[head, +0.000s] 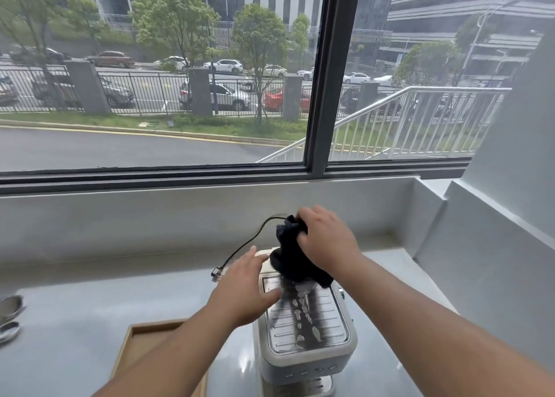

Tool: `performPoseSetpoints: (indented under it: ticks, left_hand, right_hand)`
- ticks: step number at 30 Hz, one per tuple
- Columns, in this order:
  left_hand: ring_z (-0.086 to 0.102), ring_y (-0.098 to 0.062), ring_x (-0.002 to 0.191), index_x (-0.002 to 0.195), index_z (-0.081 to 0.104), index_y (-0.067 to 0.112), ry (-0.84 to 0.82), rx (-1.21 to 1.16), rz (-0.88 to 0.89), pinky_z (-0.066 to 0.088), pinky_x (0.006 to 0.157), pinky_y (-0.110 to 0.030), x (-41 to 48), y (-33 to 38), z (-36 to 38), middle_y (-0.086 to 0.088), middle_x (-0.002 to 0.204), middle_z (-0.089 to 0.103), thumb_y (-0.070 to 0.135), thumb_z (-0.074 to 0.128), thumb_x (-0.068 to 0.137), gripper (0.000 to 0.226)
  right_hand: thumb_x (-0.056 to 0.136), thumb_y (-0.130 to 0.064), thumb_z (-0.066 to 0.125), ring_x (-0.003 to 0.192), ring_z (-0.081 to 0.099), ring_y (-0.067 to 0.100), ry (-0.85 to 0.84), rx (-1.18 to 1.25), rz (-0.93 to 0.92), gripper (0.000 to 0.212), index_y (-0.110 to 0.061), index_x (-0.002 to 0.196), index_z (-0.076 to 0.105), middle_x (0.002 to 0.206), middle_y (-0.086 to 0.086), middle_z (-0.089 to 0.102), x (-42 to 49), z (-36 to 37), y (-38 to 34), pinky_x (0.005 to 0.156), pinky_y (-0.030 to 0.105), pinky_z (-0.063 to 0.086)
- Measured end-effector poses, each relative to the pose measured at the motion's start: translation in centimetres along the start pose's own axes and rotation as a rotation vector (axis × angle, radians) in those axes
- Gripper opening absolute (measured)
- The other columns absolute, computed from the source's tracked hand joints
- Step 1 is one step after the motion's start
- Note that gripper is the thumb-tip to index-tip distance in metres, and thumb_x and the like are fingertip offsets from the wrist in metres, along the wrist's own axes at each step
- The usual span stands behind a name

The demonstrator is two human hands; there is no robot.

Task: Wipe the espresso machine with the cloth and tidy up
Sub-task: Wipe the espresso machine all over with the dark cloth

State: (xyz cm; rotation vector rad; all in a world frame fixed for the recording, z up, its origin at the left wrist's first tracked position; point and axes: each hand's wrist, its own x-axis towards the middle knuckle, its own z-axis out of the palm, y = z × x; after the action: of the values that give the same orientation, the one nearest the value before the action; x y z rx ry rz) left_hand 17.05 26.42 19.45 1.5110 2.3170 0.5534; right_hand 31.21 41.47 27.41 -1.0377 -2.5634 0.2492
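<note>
Head view looks down over two forearms onto one espresso machine [304,333] standing on the grey table [90,300] under the window. The right hand [327,240] has its fingers curled round one dark cloth [295,258], bunched up and lifted so that only its lower folds brush the rear of the ribbed metal top. The left hand [246,288] lies with fingers straight and loosely spread, resting against the machine's left edge and holding nothing.

To my eye the wipe of the top plate is the step in hand. It would go better with the cloth flattened under the palm and not dangling, drawn along the ribs from back to front so the grooves get cleaned, while the left hand steadies the body so the machine cannot slide. The one black power cord [240,251] trails off the back towards the wall; the cloth could snag it.

One wooden tray [141,339] sits just left of the machine, and two shiny metal items [10,315], too cropped to name, lie at the table's far left edge.
</note>
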Motion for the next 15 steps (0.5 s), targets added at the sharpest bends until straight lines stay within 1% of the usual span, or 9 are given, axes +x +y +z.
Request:
performPoseSetpoints:
  ticks: [2, 4, 6, 8, 9, 12, 15]
  left_hand:
    - [0.022, -0.022, 0.158, 0.161, 0.033, 0.031, 0.025, 0.013, -0.016, 0.024, 0.126, -0.039, 0.3, -0.1, 1.4, 0.002, 0.176, 0.014, 0.063, 0.057, 0.094, 0.078]
    - [0.024, -0.023, 0.157, 0.16, 0.036, 0.028, 0.056, 0.015, -0.041, 0.025, 0.126, -0.039, 0.6, -0.1, 2.7, 0.0, 0.176, 0.017, 0.057, 0.049, 0.101, 0.067]
    - [0.029, -0.024, 0.155, 0.158, 0.037, 0.028, 0.08, -0.018, -0.07, 0.03, 0.122, -0.04, 0.6, 0.0, 3.8, 0.001, 0.176, 0.017, 0.05, 0.044, 0.106, 0.057]
    - [0.035, -0.025, 0.15, 0.155, 0.039, 0.031, 0.119, -0.067, -0.09, 0.036, 0.115, -0.041, 0.7, 0.1, 4.5, 0.004, 0.175, 0.019, 0.045, 0.042, 0.107, 0.05]
    - [0.036, -0.026, 0.149, 0.154, 0.04, 0.033, 0.137, -0.082, -0.102, 0.037, 0.114, -0.041, 0.8, 0.3, 4.6, 0.004, 0.174, 0.02, 0.043, 0.041, 0.108, 0.048]
    - [0.036, -0.029, 0.149, 0.153, 0.04, 0.035, 0.164, -0.13, -0.171, 0.037, 0.113, -0.044, 1.4, 1.0, 4.9, 0.003, 0.174, 0.02, 0.04, 0.041, 0.106, 0.047]
    - [0.039, -0.032, 0.145, 0.157, 0.033, 0.035, 0.175, -0.142, -0.201, 0.04, 0.11, -0.046, 1.5, 1.8, 5.8, 0.001, 0.175, 0.014, 0.04, 0.042, 0.106, 0.053]
  right_hand:
    - [0.092, -0.023, 0.05, 0.098, 0.056, 0.031, -0.06, 0.006, 0.028, 0.024, -0.023, 0.115, 0.058, 0.102, 0.001, 0.054, -0.2, 1.2, 0.6, 0.073, 0.038, 0.043]
    - [0.094, -0.025, 0.049, 0.099, 0.059, 0.034, -0.124, 0.019, 0.055, 0.028, -0.026, 0.12, 0.059, 0.104, 0.002, 0.052, -0.4, 2.4, 1.2, 0.073, 0.038, 0.044]
    - [0.097, -0.028, 0.049, 0.103, 0.061, 0.036, -0.196, 0.029, 0.066, 0.032, -0.028, 0.127, 0.06, 0.112, 0.006, 0.055, -0.7, 3.5, 1.7, 0.079, 0.04, 0.05]
    - [0.098, -0.031, 0.05, 0.11, 0.058, 0.037, -0.239, 0.039, 0.057, 0.034, -0.028, 0.131, 0.06, 0.118, 0.01, 0.057, -0.8, 4.5, 2.1, 0.09, 0.043, 0.051]
    - [0.098, -0.032, 0.051, 0.112, 0.057, 0.037, -0.239, 0.045, 0.053, 0.034, -0.029, 0.13, 0.061, 0.118, 0.01, 0.057, -0.9, 5.0, 2.2, 0.093, 0.043, 0.051]
    - [0.097, -0.033, 0.053, 0.112, 0.054, 0.037, -0.225, 0.064, 0.06, 0.033, -0.03, 0.128, 0.062, 0.115, 0.009, 0.057, -0.5, 6.1, 2.3, 0.094, 0.042, 0.05]
    - [0.096, -0.033, 0.053, 0.112, 0.052, 0.037, -0.25, 0.093, 0.086, 0.034, -0.032, 0.13, 0.06, 0.116, 0.007, 0.055, 0.4, 6.9, 2.2, 0.095, 0.042, 0.049]
